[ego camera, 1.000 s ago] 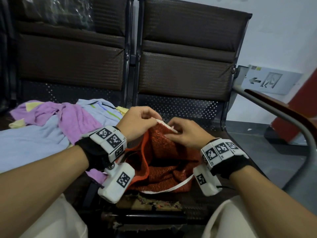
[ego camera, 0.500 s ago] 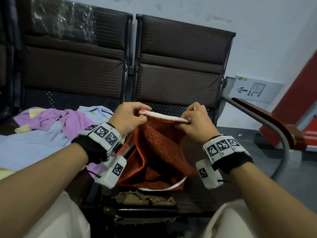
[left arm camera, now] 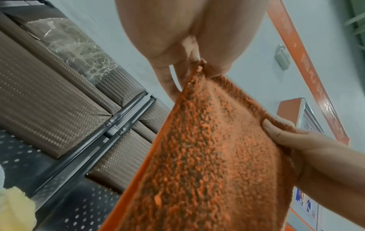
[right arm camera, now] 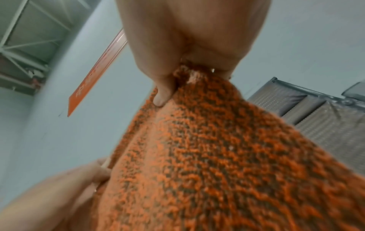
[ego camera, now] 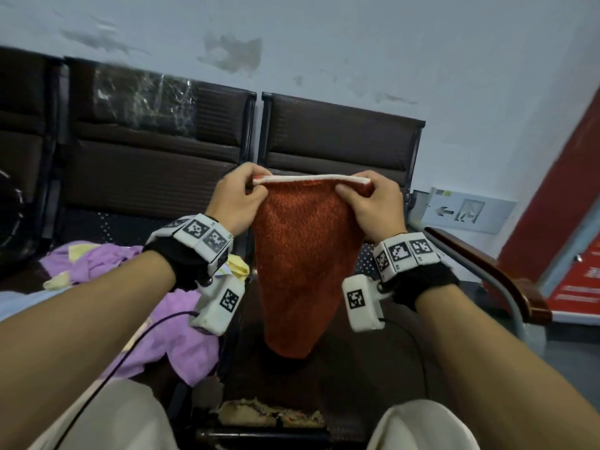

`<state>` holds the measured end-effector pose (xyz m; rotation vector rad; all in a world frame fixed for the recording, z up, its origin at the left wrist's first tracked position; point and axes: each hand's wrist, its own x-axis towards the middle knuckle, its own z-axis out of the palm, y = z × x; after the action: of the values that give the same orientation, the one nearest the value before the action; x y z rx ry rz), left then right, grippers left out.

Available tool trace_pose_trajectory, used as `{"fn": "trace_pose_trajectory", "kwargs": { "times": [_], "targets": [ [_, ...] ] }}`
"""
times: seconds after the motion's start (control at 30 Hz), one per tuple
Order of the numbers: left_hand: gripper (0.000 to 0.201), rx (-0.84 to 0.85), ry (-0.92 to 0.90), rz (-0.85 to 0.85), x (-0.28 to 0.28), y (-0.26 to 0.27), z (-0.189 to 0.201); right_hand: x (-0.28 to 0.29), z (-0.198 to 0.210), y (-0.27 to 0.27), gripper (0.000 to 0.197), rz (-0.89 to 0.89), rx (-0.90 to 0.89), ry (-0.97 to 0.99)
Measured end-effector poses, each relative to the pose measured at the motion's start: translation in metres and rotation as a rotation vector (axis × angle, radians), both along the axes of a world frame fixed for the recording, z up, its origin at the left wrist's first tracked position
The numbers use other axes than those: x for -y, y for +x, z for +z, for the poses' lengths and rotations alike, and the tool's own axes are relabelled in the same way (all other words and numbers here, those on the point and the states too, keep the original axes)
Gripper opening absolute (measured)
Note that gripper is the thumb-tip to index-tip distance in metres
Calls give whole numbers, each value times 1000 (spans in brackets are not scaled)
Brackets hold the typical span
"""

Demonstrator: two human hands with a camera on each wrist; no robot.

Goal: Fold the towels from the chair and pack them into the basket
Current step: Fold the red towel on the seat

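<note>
You are at the start of a fold: the orange towel (ego camera: 300, 261) hangs in the air in front of you, above the seat of the right-hand chair (ego camera: 337, 151), stretched along its white-trimmed top edge between your two hands. Your left hand (ego camera: 238, 201) pinches the left top corner, thumb against curled fingers (left arm camera: 168, 81), and your right hand (ego camera: 373, 206) pinches the right top corner the same way, its thumb (right arm camera: 163, 92) pressed on the near face of the cloth. Both grips are closed tight on the edge; nothing else is held. The body of the towel narrows as it drops and its lower end hangs free, apart from the seat.

The next move probably calls for bringing the two corners together, or laying the towel down flat, so the halves meet evenly. Keep the top edge taut so the cloth does not bunch. The other towels (ego camera: 181, 323) lie heaped on the seat to the left. No basket is in view.
</note>
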<state>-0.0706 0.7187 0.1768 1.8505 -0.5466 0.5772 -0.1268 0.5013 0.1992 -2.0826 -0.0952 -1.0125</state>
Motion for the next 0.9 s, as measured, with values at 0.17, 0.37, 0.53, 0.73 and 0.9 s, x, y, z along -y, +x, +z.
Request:
{"fn": "trace_pose_trajectory", "kwargs": {
  "times": [0.17,0.37,0.53,0.73,0.9],
  "targets": [
    [29,10,212,24,3,17,-14,8,-7,9,7,14,-56,-56],
    [10,-135,316,-29,21,46,-22,33,-17,43,17,-57,-284,-161],
    [17,-119,-51,-59,49,61,5,39,-1,55,12,-110,-75,-90],
    [33,-71,-145,-181,41,36,-9,44,-18,16,15,115,-124,-98],
    [27,-288,156,-275,17,-12,-78,45,-74,-33,17,219,-595,-399]
  ]
}}
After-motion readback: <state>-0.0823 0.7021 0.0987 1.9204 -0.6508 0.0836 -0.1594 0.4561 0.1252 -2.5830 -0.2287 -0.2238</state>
